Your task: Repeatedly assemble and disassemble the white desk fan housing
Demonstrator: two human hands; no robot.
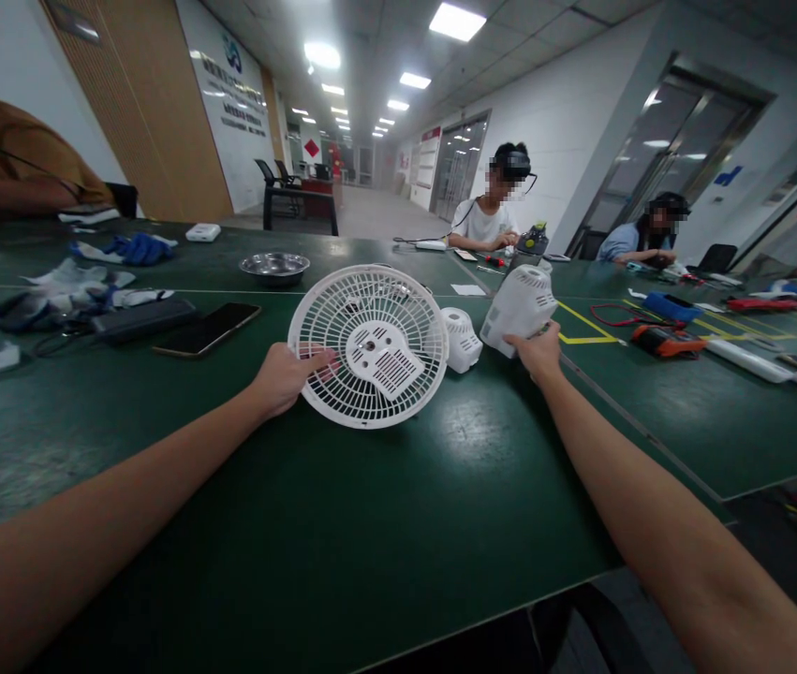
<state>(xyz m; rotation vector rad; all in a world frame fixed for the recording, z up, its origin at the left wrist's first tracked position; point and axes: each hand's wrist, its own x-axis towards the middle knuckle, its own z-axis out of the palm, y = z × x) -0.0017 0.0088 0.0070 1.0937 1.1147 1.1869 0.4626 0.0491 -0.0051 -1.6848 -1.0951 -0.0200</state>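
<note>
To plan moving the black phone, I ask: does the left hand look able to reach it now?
Probably yes, once the left hand releases the white grille: nothing visible blocks the way to the black phone.

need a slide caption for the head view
Left hand holds a round white grille, right hand a white plastic housing, at a green table.

ceiling lights [458, 21] cast soft glare on the tabletop [370, 515].

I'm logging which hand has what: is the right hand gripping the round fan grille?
No, the left hand grips the fan grille at its edge; the right hand holds a white vented housing.
</note>
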